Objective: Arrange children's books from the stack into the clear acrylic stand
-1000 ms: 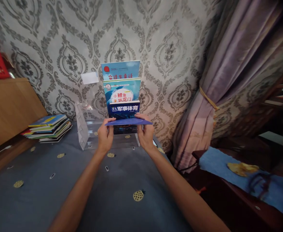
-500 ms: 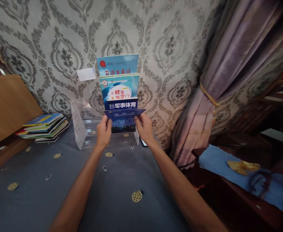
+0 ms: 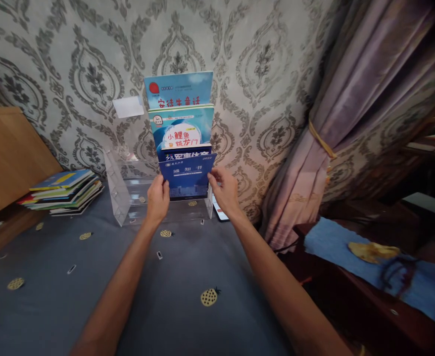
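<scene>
A dark blue booklet (image 3: 186,176) marked 2022 stands nearly upright at the front of a clear plastic rack (image 3: 116,193). My left hand (image 3: 158,197) is closed at its left edge, and my right hand (image 3: 224,192) pinches the right edge with thumb and fingers. Close behind rises a darker blue book (image 3: 169,156), mostly covered. Farther back come a light blue book with a white oval (image 3: 182,136) and, tallest, a pale blue book with red lettering (image 3: 178,91). The covers hide much of the rack's right half.
A pile of books (image 3: 63,190) lies left of the rack, beside a wooden board (image 3: 17,158). A phone (image 3: 220,211) rests near the rack's right end. The patterned wall and a tied curtain (image 3: 299,198) bound the back; a blue cloth (image 3: 324,237) covers furniture at right.
The booklet's top has tipped up and back, so its cover now faces me and hides more of the book behind. Both hands stay at its side edges. The view has shifted slightly.
</scene>
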Motion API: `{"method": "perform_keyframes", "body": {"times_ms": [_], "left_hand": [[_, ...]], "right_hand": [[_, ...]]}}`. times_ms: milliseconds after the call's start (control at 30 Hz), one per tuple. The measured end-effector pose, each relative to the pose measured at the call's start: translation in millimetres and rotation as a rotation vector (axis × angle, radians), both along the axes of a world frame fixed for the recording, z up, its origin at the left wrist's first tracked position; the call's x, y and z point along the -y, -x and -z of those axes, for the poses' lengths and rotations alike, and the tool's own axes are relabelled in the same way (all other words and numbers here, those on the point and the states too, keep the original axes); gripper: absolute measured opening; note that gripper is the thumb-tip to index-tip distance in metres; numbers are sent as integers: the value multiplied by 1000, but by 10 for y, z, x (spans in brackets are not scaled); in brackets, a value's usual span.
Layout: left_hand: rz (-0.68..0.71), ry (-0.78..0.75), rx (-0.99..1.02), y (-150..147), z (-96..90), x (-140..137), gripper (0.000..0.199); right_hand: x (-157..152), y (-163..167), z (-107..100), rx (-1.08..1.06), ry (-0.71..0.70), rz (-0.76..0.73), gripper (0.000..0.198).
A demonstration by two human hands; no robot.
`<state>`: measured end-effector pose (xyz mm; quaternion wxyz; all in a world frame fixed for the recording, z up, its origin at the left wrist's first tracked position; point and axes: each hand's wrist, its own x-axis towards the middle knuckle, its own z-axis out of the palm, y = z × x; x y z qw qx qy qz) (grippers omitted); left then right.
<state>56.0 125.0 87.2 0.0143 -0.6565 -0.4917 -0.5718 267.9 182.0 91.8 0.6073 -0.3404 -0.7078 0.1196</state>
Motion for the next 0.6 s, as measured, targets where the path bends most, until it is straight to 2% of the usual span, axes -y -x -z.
{"method": "perform_keyframes", "body": {"times_ms": [133, 267, 433, 600], "left_hand": [[-224, 14, -157, -30, -37, 49, 16], [-233, 38, -140, -25, -31, 66, 10], [-218, 71, -99, 1, 1, 44, 16], [-289, 110, -156, -5, -8, 52, 10]], "right_hand": [[-1, 1, 6, 17, 37, 0, 24], [-3, -14, 5, 39, 40, 18, 22], [-17, -26, 10, 93, 55, 67, 20], [-21, -33, 17, 139, 83, 89, 21]]}}
